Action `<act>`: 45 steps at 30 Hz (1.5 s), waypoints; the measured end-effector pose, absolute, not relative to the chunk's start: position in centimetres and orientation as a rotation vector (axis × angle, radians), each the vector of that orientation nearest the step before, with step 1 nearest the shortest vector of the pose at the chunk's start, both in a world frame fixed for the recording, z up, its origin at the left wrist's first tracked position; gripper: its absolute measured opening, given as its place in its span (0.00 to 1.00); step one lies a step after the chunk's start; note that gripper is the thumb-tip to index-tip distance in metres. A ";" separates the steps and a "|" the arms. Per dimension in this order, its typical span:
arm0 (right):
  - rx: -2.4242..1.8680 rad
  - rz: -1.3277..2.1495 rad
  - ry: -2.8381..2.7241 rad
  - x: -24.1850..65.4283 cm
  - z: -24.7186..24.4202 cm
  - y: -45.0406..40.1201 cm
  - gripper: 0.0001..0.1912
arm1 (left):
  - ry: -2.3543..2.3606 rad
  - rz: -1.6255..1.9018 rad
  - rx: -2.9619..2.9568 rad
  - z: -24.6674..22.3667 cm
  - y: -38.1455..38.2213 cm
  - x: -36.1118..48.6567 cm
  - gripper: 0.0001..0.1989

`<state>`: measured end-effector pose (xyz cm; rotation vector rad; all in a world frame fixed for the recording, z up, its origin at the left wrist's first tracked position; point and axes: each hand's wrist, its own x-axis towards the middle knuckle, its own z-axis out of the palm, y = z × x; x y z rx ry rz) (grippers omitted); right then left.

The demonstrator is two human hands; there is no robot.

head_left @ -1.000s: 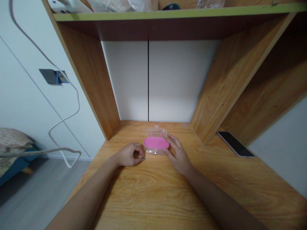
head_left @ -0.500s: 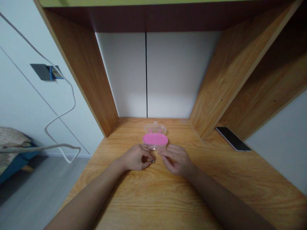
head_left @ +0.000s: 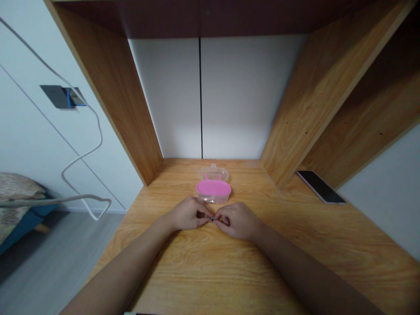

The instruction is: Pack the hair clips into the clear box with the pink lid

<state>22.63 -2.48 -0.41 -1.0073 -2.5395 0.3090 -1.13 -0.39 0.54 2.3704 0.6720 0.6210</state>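
A tiny dark and silvery piece (head_left: pixel 212 219) shows between my fingertips; it is too small to name. My left hand (head_left: pixel 192 213) is closed in a pinch on its left side. From the right, the thumb and forefinger of my right hand (head_left: pixel 239 220) are pinched at the same piece, the fingertips of both hands almost meeting. Just beyond my hands stands a small clear plastic case (head_left: pixel 216 199) with a pink oval tray (head_left: pixel 213 188) in its top. Its clear lid (head_left: pixel 214 173) is tipped back behind it.
The wooden desk (head_left: pixel 197 271) has side panels left and right and a shelf above. A phone-like dark slab (head_left: pixel 320 187) lies at the right by the panel. A white cable (head_left: pixel 98 131) hangs at the left. A dark edge shows at the bottom.
My right hand has moved left and down from near the case, and its fingertips have come to the small piece in my left hand. The view has tilted slightly down.
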 end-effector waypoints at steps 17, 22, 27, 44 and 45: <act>-1.025 0.246 -2.499 22.7 -0.3 -2.6 0.10 | 0.756 0.685 2.216 -0.5 -0.6 -0.7 0.08; -0.968 0.317 -2.499 22.8 -0.5 -2.3 0.05 | 0.786 0.626 2.214 -0.8 -0.5 -0.9 0.05; -1.006 0.368 -2.458 23.0 -0.5 -2.3 0.04 | 0.788 0.605 2.235 -0.8 -0.4 -1.2 0.06; -1.006 0.371 -2.322 23.0 -0.6 -2.3 0.04 | 0.755 0.679 2.557 0.9 -0.3 -1.4 0.09; -0.987 0.370 -2.318 22.9 -0.6 -2.4 0.04 | 0.761 0.691 2.552 0.9 -0.4 -1.3 0.10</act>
